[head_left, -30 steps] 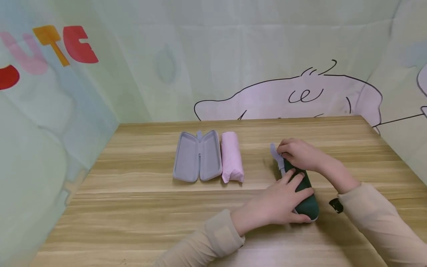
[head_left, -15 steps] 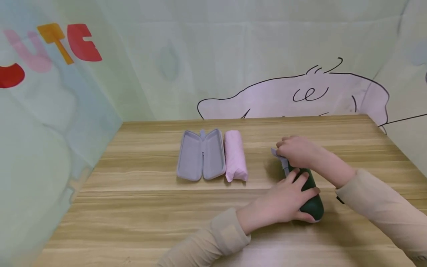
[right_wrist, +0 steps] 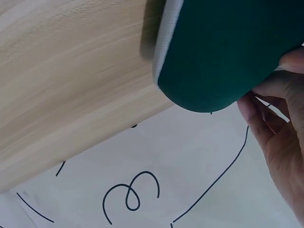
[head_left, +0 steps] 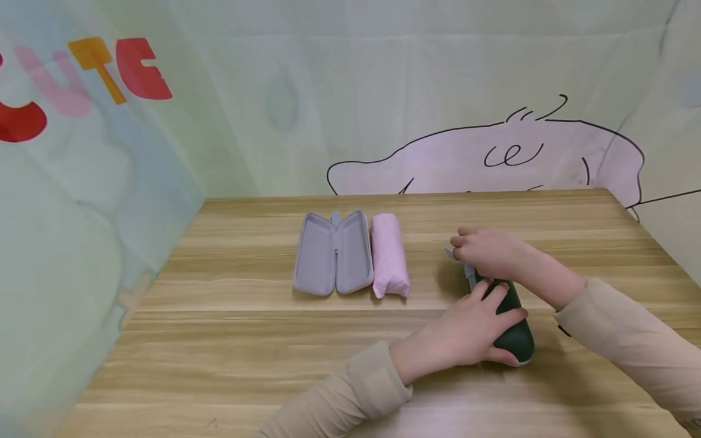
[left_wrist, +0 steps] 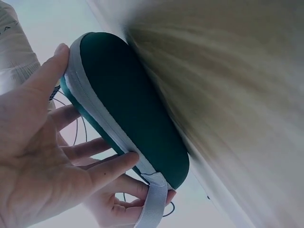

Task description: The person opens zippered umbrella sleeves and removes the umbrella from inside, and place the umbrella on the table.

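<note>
A dark green zip-up glasses case (head_left: 515, 339) with a light grey zip band (left_wrist: 97, 108) stands on its long edge at the table's right side. My left hand (head_left: 454, 331) grips it from the near left, fingers spread over the top and thumb at the near end. My right hand (head_left: 493, 250) bends over the far end, its fingertips pinching the case's edge by the zip, as the right wrist view shows. Whatever small part lies between those fingertips is hidden. A pale grey strap (left_wrist: 154, 204) hangs off the far end beside the right hand.
An open grey glasses case (head_left: 316, 261) lies spread with its inside up, left of centre. Right beside it is a pink wrapped roll (head_left: 389, 255). The wooden table (head_left: 235, 340) ends at a printed cloth backdrop (head_left: 263, 91).
My right hand has shifted slightly over the strap and now covers most of it. The left hand keeps its grip on the case. The head view has swung a little left.
</note>
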Demonstrator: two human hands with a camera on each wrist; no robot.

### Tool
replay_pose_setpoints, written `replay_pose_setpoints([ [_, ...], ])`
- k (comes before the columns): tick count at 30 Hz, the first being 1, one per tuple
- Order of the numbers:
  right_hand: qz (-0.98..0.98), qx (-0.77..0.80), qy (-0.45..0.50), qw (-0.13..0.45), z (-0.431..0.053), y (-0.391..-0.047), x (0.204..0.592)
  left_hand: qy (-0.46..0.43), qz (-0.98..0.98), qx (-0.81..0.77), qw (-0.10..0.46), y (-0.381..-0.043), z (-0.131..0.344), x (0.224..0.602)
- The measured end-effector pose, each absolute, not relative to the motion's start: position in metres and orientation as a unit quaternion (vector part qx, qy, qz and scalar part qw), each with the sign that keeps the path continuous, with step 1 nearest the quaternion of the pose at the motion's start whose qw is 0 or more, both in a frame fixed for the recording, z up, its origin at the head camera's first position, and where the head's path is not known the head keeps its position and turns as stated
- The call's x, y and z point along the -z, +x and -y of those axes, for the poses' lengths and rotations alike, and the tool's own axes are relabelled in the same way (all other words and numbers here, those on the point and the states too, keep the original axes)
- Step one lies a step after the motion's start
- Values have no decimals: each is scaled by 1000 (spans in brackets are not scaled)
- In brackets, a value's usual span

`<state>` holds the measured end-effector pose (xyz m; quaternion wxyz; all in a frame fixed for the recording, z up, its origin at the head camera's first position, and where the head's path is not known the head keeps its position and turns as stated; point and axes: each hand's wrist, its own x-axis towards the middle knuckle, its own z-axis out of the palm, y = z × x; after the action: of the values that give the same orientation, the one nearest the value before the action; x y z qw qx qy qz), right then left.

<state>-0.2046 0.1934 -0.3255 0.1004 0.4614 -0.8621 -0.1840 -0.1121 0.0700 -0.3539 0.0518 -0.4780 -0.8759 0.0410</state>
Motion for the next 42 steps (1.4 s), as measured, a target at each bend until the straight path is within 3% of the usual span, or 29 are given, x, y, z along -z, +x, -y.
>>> replay_pose_setpoints([
  [14, 871, 122, 456, 138, -205, -212, 338, -476, 877, -45, 42, -112, -69, 353],
  [42, 890, 45, 438, 117, -209, -225, 342, -471, 880, -37, 42, -111, -70, 354],
])
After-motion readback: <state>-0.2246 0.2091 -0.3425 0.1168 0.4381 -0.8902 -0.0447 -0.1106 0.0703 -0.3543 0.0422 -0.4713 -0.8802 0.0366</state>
